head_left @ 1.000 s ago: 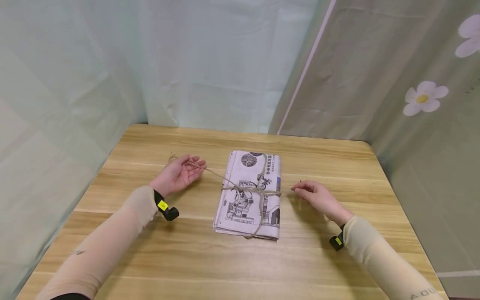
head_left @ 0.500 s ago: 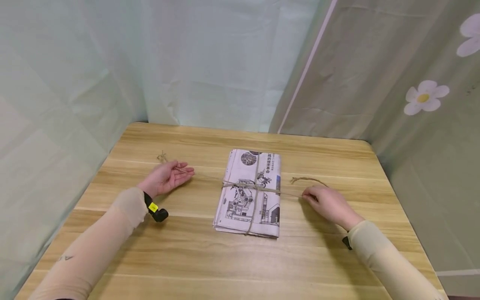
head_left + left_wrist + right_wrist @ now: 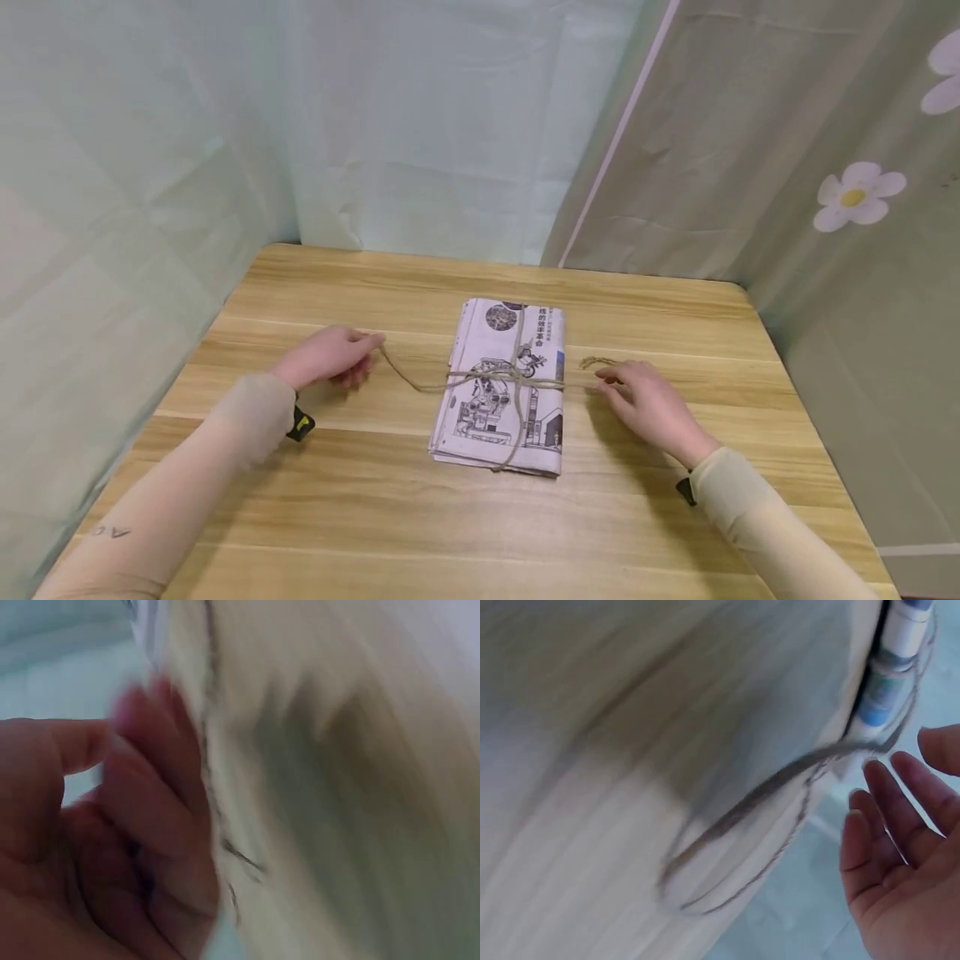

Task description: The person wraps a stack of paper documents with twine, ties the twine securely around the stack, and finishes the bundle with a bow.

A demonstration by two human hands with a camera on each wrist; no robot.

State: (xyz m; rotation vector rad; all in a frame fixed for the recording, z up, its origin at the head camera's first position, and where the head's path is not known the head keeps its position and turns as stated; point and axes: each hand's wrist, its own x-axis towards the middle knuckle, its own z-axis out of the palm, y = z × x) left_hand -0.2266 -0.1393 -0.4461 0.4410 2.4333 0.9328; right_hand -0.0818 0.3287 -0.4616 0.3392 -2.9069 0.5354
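A folded newspaper bundle (image 3: 487, 433) lies on the wooden table, with twine (image 3: 520, 392) crossing it both ways and meeting near its middle. To its left, my left hand (image 3: 326, 358) has its thumb and fingertips close together. Slack twine (image 3: 408, 382) runs from the bundle to these fingertips; in the left wrist view it passes behind the curled fingers (image 3: 157, 795), so whether they pinch it is unclear. My right hand (image 3: 648, 408) is right of the bundle. In the right wrist view its fingers (image 3: 885, 795) are spread, thumb apart, beside a loop of twine (image 3: 742, 806).
The wooden table (image 3: 450, 542) has rounded back corners. Pale curtains (image 3: 435, 125) hang behind it and on both sides, with flower prints (image 3: 855, 197) on the right. A loose twine end (image 3: 596, 362) lies behind the right hand.
My left hand has turned from palm up to palm down. The twine on the left, straight half a second ago, now sags. My right hand moved outward, then slightly back toward the bundle.
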